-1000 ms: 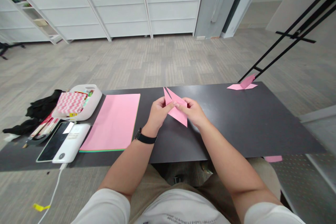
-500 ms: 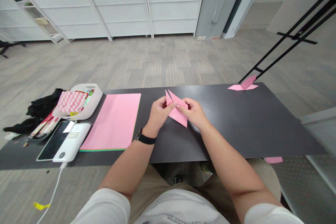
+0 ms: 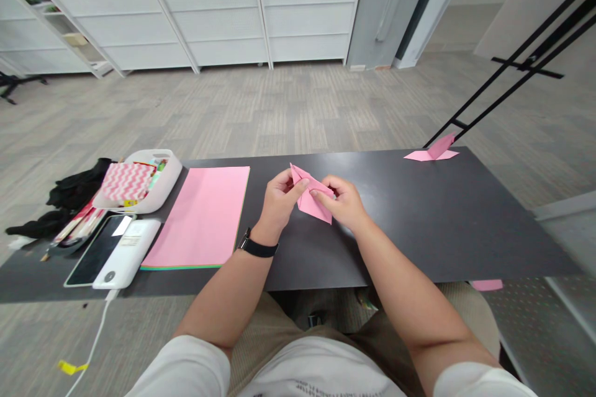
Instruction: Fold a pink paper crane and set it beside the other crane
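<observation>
A folded pink paper piece (image 3: 313, 198) is held just above the dark table (image 3: 419, 223), between both my hands. My left hand (image 3: 279, 201), with a black watch on its wrist, pinches the paper's upper left part with thumb and fingers. On the other side, my right hand (image 3: 342, 201) grips the paper's right edge with curled fingers. The paper's lower point sticks out below my right fingers.
A stack of pink sheets (image 3: 202, 216) lies left of my hands. Further left are a white tray (image 3: 144, 180) with patterned paper, a phone (image 3: 95, 251) and a white power bank (image 3: 125, 254). Another folded pink piece (image 3: 433, 150) rests at the far right corner.
The two upright points of the paper have been folded down, so the piece now looks flatter and more closed. Both hands stay in nearly the same place.
</observation>
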Demonstrator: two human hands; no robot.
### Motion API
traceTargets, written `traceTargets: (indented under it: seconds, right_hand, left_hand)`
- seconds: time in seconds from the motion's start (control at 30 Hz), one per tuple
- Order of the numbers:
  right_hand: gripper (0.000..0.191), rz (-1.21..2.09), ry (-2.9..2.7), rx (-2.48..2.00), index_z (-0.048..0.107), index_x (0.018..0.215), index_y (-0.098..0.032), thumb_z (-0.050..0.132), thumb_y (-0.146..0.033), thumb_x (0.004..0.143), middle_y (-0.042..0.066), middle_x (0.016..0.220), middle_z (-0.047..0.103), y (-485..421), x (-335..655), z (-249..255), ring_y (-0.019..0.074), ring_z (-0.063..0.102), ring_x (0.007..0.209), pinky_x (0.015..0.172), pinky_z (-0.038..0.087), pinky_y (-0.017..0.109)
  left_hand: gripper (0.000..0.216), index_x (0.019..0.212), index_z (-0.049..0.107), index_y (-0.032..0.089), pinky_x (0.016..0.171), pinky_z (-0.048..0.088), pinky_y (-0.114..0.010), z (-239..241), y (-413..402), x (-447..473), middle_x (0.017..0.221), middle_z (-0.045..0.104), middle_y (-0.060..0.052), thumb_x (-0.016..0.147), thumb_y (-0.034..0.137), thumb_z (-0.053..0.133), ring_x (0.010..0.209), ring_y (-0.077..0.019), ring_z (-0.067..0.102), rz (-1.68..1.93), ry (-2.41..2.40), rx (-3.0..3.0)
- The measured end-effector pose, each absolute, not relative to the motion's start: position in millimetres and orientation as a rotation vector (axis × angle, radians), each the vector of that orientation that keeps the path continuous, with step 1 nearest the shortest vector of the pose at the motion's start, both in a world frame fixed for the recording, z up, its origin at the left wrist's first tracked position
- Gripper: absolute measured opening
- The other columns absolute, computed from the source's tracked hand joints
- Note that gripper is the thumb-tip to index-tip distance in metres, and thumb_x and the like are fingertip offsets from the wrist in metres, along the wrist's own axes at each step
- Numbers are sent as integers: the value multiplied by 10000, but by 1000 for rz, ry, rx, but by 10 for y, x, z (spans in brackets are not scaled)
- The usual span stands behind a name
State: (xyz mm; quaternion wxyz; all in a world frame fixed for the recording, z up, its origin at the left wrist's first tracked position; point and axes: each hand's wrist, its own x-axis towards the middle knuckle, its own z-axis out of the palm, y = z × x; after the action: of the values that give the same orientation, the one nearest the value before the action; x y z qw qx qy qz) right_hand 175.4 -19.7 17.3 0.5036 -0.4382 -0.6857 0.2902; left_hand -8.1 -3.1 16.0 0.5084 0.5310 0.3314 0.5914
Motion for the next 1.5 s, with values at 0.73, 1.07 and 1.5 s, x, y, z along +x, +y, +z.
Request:
traceTargets:
  seconds: [0.73, 1.07, 1.5]
  right_hand:
    - [172, 510, -1726, -1039, 693, 819, -254, 730, -352, 956, 5, 795, 689, -225, 1751, 179, 184, 617, 730, 729, 471, 337]
    - [259, 624, -1782, -1084, 581, 709, -249, 736, -339, 896, -18, 717, 622, -207, 1746, 188, 171, 557, 677, 683, 432, 318]
    - [241, 637, -1585, -1141, 604, 725, -243, 731, -373, 884, -33, 684, 565, -180, 1774, 155, 159, 507, 655, 650, 407, 309]
  left_hand:
    - [360, 811, 776, 204, 864, 568, -306, 223, 9, -84, 909, 762, -32, 794, 511, 962, 846, -156, 698, 1545, 731, 1095]
    - [415, 919, 781, 205, 864, 594, -322, 228, 24, -113, 893, 758, -31, 837, 592, 907, 844, -164, 727, 1585, 788, 1091]
    - [470, 1039, 787, 162, 784, 567, -291, 175, 21, -91, 975, 798, -66, 795, 530, 951, 854, -183, 724, 1204, 784, 1280]
